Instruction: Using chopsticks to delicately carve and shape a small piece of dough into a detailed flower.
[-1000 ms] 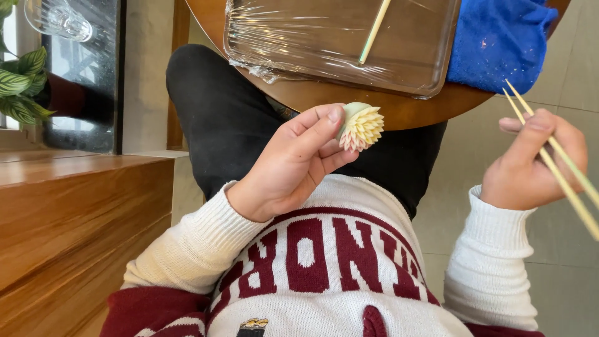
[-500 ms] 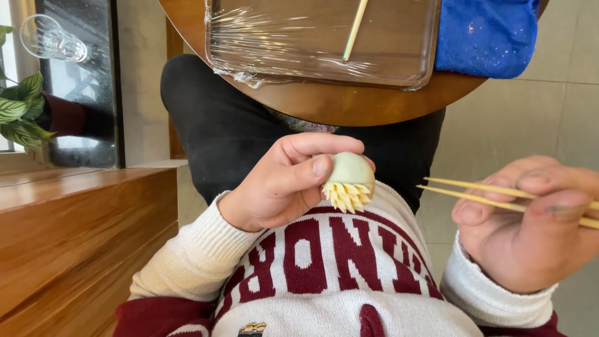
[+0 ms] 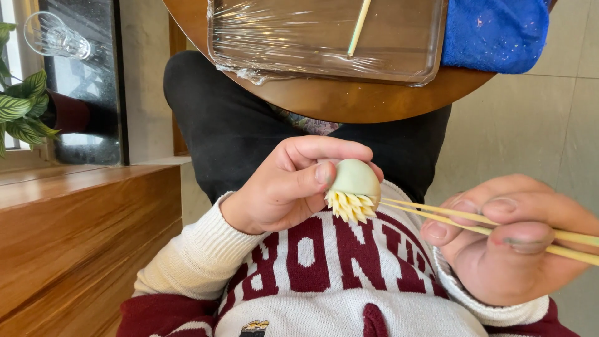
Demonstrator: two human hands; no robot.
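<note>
Two sticks (image 3: 499, 228), ends cut off, pinched by right hand (image 3: 518, 243); left hand (image 3: 287, 187) grips dough flower (image 3: 352, 190).

1. Worktop (image 3: 337, 103): round, brown wood, upper centre of the frame, its edge curving downward.
2. Tray (image 3: 437, 59): rectangular, wrapped in clear film, on the worktop; a pale stick (image 3: 359, 28) lies on the film.
3. Blue cloth (image 3: 496, 31): upper right, beside the tray.

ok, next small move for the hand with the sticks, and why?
Probably press the two thin bamboo sticks into the pale green dough ball to pinch another petal. Their tips already meet its cut yellow petals, the left hand holds it petal-side down, and the right hand grips the sticks.
</note>
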